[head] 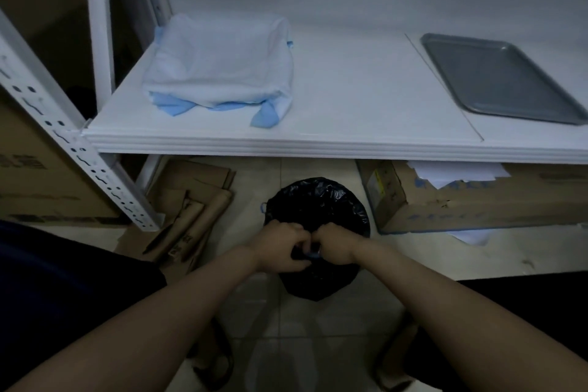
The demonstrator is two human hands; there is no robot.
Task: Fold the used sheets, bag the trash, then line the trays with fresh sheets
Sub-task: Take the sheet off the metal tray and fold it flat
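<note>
Your forearms reach forward and down over the tiled floor (286,312). Your left grip (280,243) and right grip (337,245) are close together, knuckles nearly meeting. Both have their fingers curled tight round the gathered top of the black trash bag (318,200). A bit of blue shows between them, too small to make out. The bag stands on the floor just in front of the white shelf (350,105), bulging and crinkled beyond your hands. To its left lies flattened cardboard (191,194). To its right, under the shelf, is a long cardboard box (445,204) with white paper on top. Up on the shelf, a rumpled heap of white and blue sheets (219,67) sits at the left. A grey tray (499,79) lies flat at the right, well apart from the heap.
</note>
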